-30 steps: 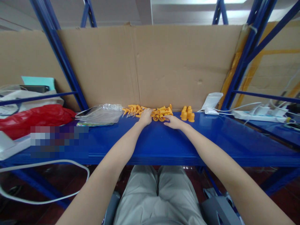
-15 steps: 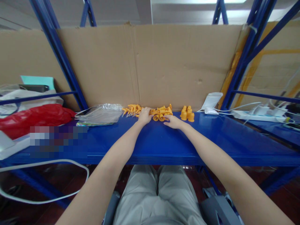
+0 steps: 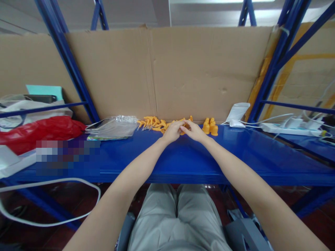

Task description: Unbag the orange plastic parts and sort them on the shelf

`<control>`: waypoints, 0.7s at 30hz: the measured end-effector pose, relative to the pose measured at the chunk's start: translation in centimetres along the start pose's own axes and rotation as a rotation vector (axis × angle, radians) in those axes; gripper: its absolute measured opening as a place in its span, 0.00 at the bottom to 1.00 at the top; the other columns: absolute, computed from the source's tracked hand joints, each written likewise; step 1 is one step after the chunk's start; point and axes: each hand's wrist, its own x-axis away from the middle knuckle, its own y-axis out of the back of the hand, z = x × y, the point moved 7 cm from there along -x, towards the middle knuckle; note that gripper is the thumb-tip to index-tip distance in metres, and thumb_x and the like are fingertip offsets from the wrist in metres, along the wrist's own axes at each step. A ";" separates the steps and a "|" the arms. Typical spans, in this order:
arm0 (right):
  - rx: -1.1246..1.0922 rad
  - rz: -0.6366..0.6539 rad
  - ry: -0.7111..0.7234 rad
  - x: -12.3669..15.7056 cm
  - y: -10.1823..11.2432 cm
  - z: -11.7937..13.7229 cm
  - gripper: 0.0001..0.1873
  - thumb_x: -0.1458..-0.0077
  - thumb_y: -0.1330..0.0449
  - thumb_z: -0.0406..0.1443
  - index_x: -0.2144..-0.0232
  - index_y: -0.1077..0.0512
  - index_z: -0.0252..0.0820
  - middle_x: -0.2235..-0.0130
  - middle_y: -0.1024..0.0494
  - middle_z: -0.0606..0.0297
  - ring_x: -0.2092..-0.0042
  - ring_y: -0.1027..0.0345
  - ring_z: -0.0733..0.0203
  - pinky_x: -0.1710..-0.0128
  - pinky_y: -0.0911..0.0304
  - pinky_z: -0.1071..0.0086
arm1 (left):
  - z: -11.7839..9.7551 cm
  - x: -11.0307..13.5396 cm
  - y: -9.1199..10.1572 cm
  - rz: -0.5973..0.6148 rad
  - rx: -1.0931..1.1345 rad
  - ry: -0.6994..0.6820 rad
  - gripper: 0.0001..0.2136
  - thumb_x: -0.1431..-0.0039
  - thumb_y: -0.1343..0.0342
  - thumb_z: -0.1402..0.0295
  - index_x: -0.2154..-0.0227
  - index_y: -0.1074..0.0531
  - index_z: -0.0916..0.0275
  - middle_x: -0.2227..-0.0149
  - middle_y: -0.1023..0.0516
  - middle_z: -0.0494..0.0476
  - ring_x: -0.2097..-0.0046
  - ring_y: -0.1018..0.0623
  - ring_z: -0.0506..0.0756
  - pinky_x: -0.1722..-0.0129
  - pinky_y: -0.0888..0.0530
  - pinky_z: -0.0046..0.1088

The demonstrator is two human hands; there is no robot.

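Both hands meet over a cluster of orange plastic pieces, some of them cup-like with a flared rim. My left hand (image 3: 173, 131) is closed over pieces from the left, its fingertips close to my right thumb. My right hand (image 3: 195, 132) curls in from the right, with an orange plastic piece (image 3: 186, 126) showing between its thumb and fingers. The hands hide much of the cluster. To the left lie several orange branching pieces (image 3: 151, 122) with small metal chains. Just right of my right hand stand several orange dome-topped pieces (image 3: 210, 127).
The blue table (image 3: 183, 160) backs onto a cardboard panel (image 3: 196, 69). Clear plastic bags (image 3: 115, 126) lie left, with a red bag (image 3: 44, 130) farther left. At right are a white device (image 3: 237, 116) and a power strip (image 3: 290, 129) with cables. Blue posts frame both sides.
My left hand has moved right over the cup-like pieces, and my right hand has drawn in slightly. They now nearly touch and cover most of those pieces.
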 end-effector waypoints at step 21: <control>0.137 0.284 -0.164 0.9 -2.0 -0.8 0.23 0.47 0.34 0.34 0.48 0.27 0.38 0.58 0.19 0.58 0.60 0.24 0.58 0.57 0.32 0.66 | 9.6 3.4 3.5 0.205 -0.301 0.713 0.25 0.40 0.46 0.53 0.44 0.30 0.62 0.40 0.29 0.69 0.38 0.30 0.66 0.40 0.34 0.41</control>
